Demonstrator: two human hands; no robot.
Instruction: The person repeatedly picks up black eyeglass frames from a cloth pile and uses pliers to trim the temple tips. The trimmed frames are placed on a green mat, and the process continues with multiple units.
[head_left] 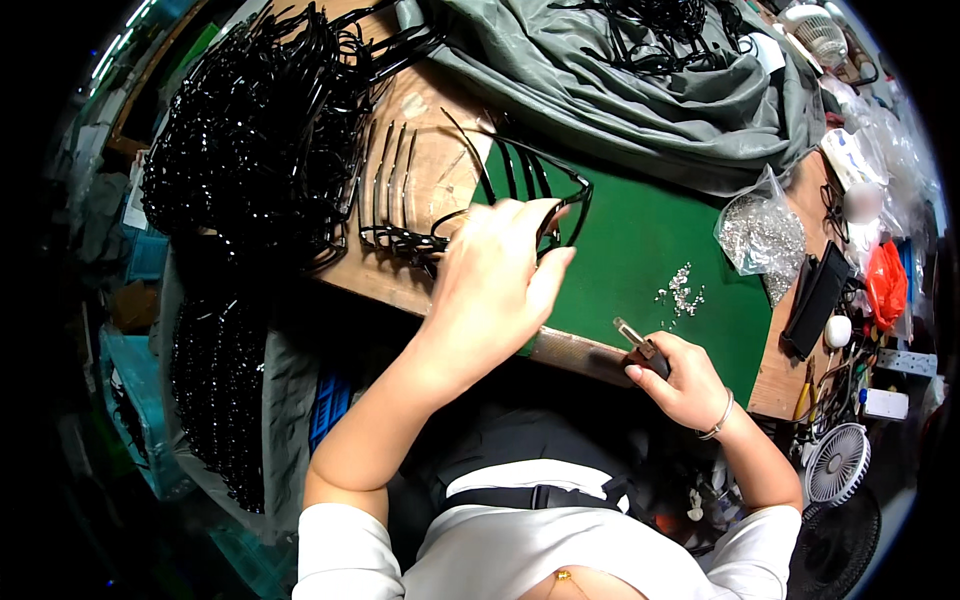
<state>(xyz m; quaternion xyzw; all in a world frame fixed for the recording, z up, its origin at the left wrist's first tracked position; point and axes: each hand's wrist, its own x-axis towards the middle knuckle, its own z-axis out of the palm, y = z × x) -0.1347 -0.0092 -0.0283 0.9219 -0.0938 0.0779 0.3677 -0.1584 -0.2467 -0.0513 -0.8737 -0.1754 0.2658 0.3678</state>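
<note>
My left hand (495, 270), slightly blurred, is closed on a black eyeglass frame (578, 185) over the left part of a green mat (640, 220). Its temples reach up and away from me, and my fingers hide part of the front. Just left of that hand, several more black eyeglass frames (390, 238) stand in a row on the wooden table. At the mat's near edge, my right hand (685, 375) grips a small hand tool (640, 347) with a flat metal tip and dark body; its exact kind is unclear. Tiny silvery pieces (682, 297) lie scattered beyond it.
A big heap of black eyeglass frames (250, 140) covers the table's left end. Grey cloth (600, 90) is bunched along the back. On the right are a clear bag of silvery pieces (758, 232), a black case (815, 300) and a small white fan (838, 465).
</note>
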